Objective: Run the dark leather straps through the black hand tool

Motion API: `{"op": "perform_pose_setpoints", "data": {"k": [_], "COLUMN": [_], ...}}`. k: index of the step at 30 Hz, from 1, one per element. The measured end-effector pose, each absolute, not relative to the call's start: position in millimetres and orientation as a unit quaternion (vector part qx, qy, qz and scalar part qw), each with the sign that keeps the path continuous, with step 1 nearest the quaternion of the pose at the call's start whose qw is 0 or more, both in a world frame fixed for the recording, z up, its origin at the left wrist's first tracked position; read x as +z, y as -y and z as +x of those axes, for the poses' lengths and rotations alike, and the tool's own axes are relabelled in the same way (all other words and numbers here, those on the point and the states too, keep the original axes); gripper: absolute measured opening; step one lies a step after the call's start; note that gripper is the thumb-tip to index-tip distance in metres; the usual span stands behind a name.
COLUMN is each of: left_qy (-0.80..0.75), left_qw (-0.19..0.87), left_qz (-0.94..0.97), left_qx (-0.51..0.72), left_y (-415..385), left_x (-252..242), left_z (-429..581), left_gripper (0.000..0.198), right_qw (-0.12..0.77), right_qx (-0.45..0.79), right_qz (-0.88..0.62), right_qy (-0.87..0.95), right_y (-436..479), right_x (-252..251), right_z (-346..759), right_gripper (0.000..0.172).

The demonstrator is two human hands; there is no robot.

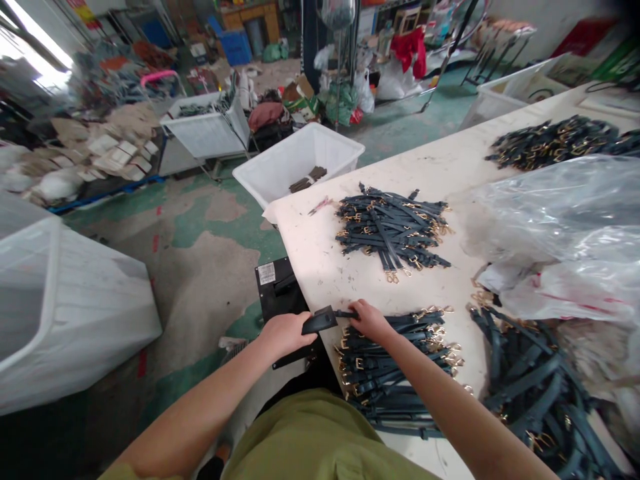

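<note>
My left hand (pixel 287 333) is closed around the wide, flat end of a dark strap (pixel 324 319) at the table's near left edge. A narrower length runs from the wide part to my right hand (pixel 369 321), whose fingers are pinched on it. The strap is held roughly level, its wide part between my two hands. Beneath and beside my right forearm lies a row of dark straps (pixel 390 365) with gold clasps and buckles. Farther up the table is a looser heap of similar straps (pixel 387 227).
Small scissors (pixel 320 205) lie near the far left table edge. Clear plastic sheeting (pixel 565 213) and another strap pile (pixel 545 387) cover the right side. Beyond the edge stands a white bin (pixel 300 157). A black box (pixel 280 287) sits below the table edge; a large white bin (pixel 95 300) stands left.
</note>
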State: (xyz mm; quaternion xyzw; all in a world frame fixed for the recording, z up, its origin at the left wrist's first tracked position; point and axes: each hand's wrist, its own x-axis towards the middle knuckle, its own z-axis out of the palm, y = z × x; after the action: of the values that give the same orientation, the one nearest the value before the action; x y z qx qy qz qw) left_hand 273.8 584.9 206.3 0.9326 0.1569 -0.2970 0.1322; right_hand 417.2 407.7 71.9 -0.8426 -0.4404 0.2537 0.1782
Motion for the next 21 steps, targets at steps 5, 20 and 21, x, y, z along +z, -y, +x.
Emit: {"op": "perform_pose_setpoints", "data": {"k": [5, 20, 21], "left_qy": [-0.12, -0.167, -0.175], "left_qw": [0.132, 0.203, 0.208], "left_qz": [0.946, 0.944, 0.943], "left_qx": [-0.272, -0.2, -0.194], "left_y": [-573.1, -600.7, -604.1], "left_x": [196.5, 189.0, 190.2], "left_z": [297.4, 308.2, 307.5], "left_gripper": [0.043, 0.042, 0.042], "right_qw": [0.218, 0.045, 0.041], "right_qx": [0.242, 0.261, 0.276], "right_qz": [-0.844, -0.855, -0.849], "right_qy": [0.426, 0.446, 0.448], "right_y": [-404.1, -394.2, -395.4], "right_x": [62.7, 86.5, 90.5], "right_z": [418.1, 433.1, 444.5], "right_gripper": [0.02, 0.016, 0.017]}}
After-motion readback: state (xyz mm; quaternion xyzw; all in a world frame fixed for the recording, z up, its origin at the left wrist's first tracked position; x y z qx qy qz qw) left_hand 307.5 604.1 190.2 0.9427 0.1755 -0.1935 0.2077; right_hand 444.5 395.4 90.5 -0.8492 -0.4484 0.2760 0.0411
